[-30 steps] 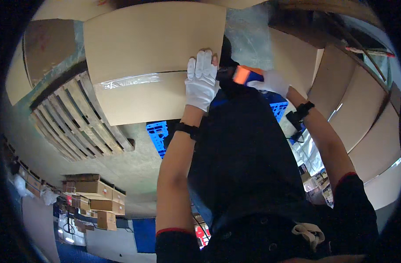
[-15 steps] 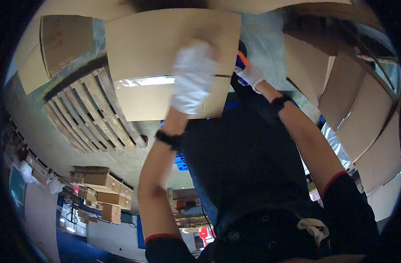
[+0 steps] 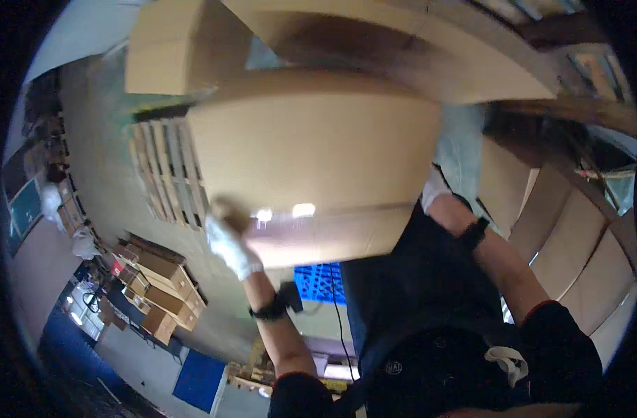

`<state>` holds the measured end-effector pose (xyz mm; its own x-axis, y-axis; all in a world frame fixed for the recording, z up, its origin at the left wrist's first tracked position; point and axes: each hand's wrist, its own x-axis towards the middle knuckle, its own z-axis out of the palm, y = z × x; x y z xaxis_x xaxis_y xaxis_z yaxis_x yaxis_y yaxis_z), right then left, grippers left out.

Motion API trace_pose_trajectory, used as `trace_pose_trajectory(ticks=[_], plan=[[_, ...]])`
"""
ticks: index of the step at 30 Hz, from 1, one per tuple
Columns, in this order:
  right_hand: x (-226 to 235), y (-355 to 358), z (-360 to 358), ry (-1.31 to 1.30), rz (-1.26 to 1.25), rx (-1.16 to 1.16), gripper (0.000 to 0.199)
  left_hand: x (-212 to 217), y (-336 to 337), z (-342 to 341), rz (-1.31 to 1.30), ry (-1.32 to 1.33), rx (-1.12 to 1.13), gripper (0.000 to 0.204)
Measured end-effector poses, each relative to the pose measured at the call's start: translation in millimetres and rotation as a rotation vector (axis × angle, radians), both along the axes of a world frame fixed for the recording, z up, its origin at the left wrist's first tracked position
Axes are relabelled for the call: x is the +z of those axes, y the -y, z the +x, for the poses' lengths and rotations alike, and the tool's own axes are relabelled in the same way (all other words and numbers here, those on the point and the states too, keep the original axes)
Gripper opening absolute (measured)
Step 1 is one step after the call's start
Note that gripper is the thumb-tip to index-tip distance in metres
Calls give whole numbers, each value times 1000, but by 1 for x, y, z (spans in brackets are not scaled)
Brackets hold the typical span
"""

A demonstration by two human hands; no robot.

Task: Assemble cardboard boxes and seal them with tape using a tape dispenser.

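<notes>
A large brown cardboard box (image 3: 311, 150) fills the middle in front of me, blurred by motion, with shiny clear tape (image 3: 303, 210) along its near part. My left hand (image 3: 231, 247), in a white glove, is closed on the box's near left corner. Against the right edge is my right hand (image 3: 435, 191), also gloved in white. Its fingers go out of sight behind that edge, and whether they hold anything besides the box cannot be seen. Both wrists wear black bands.
Left of the box lies a wooden pallet (image 3: 166, 171). Another carton (image 3: 186, 49) stands beyond it at the far left. Flattened cardboard (image 3: 569, 216) leans in layers at my right. Below the box shows a blue plastic pallet (image 3: 318, 282). Stacked cartons (image 3: 161, 285) sit farther off at lower left.
My left hand has gone from the box's taped top to its near left corner. My right hand has moved to the right edge; the blue-and-orange tool it held is out of sight. The box looks larger and nearer.
</notes>
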<state>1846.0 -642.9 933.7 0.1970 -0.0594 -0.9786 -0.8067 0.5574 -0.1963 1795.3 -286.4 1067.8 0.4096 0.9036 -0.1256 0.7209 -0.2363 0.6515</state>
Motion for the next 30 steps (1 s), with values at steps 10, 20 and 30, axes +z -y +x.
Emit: trace_pose_trajectory(ticks=[10, 20, 30], plan=[[200, -195, 147, 715, 340, 339, 26, 216, -46, -2, 409, 687, 375, 67], [188, -318, 419, 1327, -26, 124, 32, 26, -206, 208, 24, 421, -43, 69], [144, -172, 166, 606, -271, 1199, 23, -83, -245, 323, 444, -366, -746, 60]])
